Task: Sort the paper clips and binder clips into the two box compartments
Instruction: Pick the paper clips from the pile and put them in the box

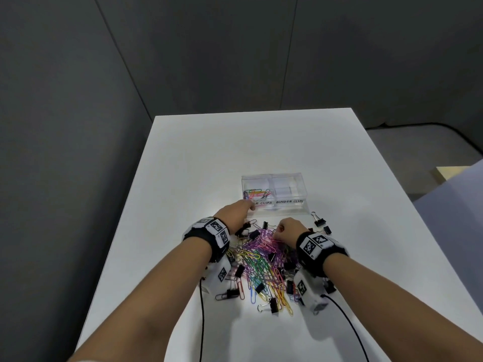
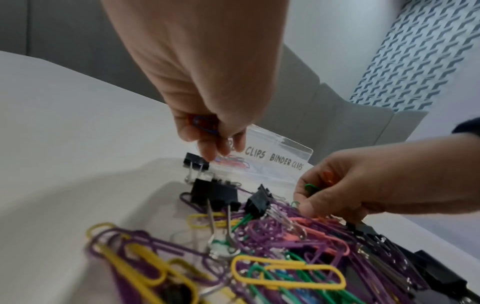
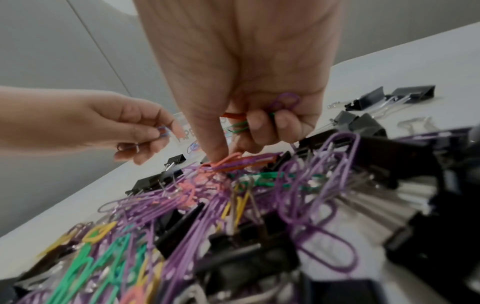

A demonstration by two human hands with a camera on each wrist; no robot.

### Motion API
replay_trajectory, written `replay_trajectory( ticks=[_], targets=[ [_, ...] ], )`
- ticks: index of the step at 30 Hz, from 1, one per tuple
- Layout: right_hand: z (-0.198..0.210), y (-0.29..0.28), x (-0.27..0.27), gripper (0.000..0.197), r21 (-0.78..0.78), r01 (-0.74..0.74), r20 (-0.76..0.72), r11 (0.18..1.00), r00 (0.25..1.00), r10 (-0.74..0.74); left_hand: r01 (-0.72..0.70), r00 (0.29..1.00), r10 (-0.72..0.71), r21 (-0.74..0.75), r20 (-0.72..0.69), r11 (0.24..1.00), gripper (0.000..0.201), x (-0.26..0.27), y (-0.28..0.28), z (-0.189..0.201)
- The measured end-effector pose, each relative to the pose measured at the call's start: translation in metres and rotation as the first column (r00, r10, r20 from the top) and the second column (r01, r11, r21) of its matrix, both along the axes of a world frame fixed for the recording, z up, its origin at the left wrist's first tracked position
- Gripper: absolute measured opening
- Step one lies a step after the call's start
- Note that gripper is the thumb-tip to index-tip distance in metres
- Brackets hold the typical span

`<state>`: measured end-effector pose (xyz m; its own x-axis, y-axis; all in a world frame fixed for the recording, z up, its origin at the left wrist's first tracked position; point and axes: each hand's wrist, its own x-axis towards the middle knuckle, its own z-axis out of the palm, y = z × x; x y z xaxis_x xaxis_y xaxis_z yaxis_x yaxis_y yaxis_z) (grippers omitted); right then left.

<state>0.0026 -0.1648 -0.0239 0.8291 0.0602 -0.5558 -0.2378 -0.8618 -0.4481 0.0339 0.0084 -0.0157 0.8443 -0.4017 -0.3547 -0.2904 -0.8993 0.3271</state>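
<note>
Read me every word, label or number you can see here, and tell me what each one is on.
"BINDER CLIPS": handwritten on the right compartment's front of the clear plastic two-compartment box.
"...ER CLIPS": on its left compartment; the person's left hand hides the start.
Black-and-white square marker tags on the wristbands: patterns only, no readable text.

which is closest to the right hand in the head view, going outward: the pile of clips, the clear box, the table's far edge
1. pile of clips: right under the right hand, whose fingers pinch clips from it.
2. clear box: just beyond the hand, towards the table's middle.
3. table's far edge: well past the box.
</note>
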Motion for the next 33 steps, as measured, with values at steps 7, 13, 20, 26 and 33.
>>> replay_trajectory(
  ticks=[7,13,20,26,33],
  targets=[
    [0.005,-0.006,-0.002,0.014,0.046,0.061,0.081,0.997,0.995,-0.065,0.016,0.998,-0.021,0.085,0.063,0.996,0.033,-0.003,-0.003,0.0],
    [0.01,-0.015,-0.004,0.011,0.155,0.114,0.163,0.981,0.977,-0.139,-0.03,0.986,-0.011,0.248,0.165,0.968,0.035,0.0,-0.017,-0.012],
    [0.008,-0.019,-0.002,0.033,0.171,0.107,0.104,0.979,0.987,-0.126,0.02,0.977,-0.082,0.296,0.199,0.955,0.027,-0.002,-0.018,-0.017],
    [0.006,-0.024,-0.001,0.015,0.109,0.021,0.153,0.994,0.988,-0.038,0.015,0.973,-0.072,0.252,0.22,0.968,0.03,-0.007,-0.014,-0.018],
    [0.01,-0.026,0.0,0.022,0.136,0.036,0.231,0.99,0.971,-0.067,-0.013,0.98,-0.038,0.252,0.195,0.968,0.023,-0.006,-0.014,-0.018]
  ],
)
